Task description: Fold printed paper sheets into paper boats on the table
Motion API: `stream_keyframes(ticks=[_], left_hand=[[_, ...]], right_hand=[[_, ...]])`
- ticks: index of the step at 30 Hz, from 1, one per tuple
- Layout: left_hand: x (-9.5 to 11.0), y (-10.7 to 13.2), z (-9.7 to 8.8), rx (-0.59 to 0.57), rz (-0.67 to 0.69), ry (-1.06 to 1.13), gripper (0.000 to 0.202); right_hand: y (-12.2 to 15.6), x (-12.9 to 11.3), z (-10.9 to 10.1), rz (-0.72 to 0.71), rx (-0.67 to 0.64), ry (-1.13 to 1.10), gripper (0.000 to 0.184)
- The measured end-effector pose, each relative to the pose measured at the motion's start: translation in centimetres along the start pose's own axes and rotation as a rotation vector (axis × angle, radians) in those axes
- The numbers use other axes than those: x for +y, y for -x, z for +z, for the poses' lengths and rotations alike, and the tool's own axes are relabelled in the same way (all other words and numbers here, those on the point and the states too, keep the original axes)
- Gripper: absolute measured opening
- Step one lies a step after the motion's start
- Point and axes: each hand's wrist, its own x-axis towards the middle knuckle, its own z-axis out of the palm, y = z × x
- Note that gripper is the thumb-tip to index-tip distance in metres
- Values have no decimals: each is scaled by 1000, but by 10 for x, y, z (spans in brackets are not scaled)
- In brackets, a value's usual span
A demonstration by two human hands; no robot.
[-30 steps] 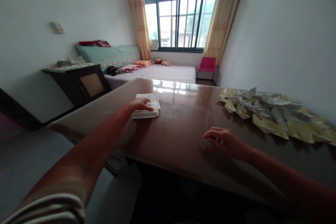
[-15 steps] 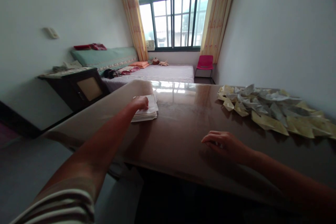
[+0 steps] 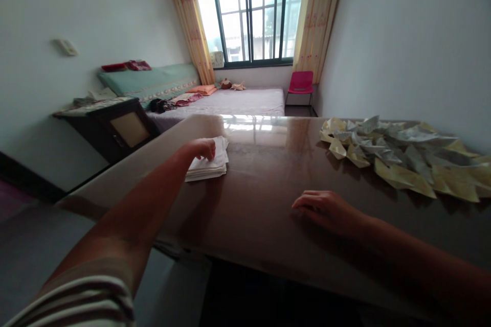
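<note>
My left hand [image 3: 204, 149] reaches across the table onto a stack of white paper sheets [image 3: 207, 169]. Its fingers are bent and closed against the top sheet, with the fingertips partly hidden from view. The stack lies flat, its edges a little uneven. Nearer to me, my right hand [image 3: 324, 210] rests low over the tabletop [image 3: 249, 209]. Its fingers are loosely curved, with a gap towards the thumb, and nothing shows in them. To its right lies a pile of folded paper pieces [image 3: 406, 163], yellowish and grey-white, with pointed corners.
The brown, glossy table reflects the window [image 3: 249, 18]. Beyond it are a bed [image 3: 253, 99] with cloths and small toys, and a pink chair [image 3: 301, 84]. A dark cabinet [image 3: 115, 125] stands at the left. The right wall borders the table.
My view has tilted down and shifted slightly. My left hand's fingers have bent further down onto the top sheet. The right hand stays nearly in place, a little lower to the table.
</note>
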Motion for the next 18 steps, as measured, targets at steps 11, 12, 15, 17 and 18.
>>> stream_keyframes(ticks=[11, 12, 15, 17, 18], left_hand=[[2, 15, 1, -127, -31, -58, 36], [2, 15, 1, -126, -27, -62, 36], [2, 13, 2, -94, 4, -73, 33], [0, 9, 2, -34, 47, -67, 27], [-2, 8, 3, 20, 78, -52, 23]], right_hand=[[-11, 16, -1, -25, -133, -66, 23], [-12, 17, -1, -25, -132, -81, 23], [-15, 18, 1, -28, -102, -138, 23], [-15, 19, 3, -23, -73, -168, 23], [-14, 19, 3, -19, -62, -179, 23]])
